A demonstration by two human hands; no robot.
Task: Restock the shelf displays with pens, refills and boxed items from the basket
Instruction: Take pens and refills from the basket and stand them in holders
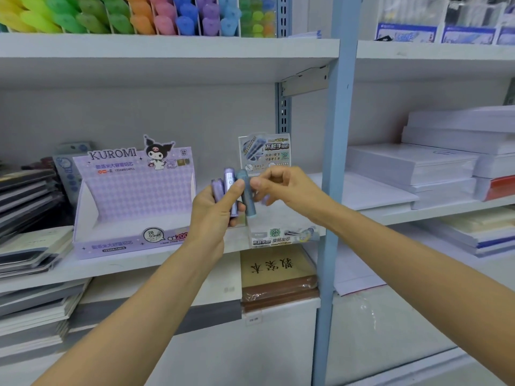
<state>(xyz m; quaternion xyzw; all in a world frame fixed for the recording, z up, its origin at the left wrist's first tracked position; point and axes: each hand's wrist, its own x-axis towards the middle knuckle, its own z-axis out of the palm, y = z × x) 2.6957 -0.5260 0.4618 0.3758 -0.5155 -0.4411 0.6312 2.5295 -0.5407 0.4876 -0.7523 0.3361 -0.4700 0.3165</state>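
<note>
My left hand grips several pencil-lead refill tubes, two purple ones and a blue-grey one, held upright in front of the middle shelf. My right hand is just right of them, fingers curled, its thumb and fingertips close to or touching the blue-grey tube. Behind my left hand stands the purple Kuromi display box, its tray showing no tubes. To its right sits a clear refill display with a printed backing card. The basket is out of view.
Stacks of notebooks fill the left of the shelf. White paper reams lie on the right bay. Coloured highlighters line the top shelf. A blue upright post divides the bays. A brown paper pack lies below.
</note>
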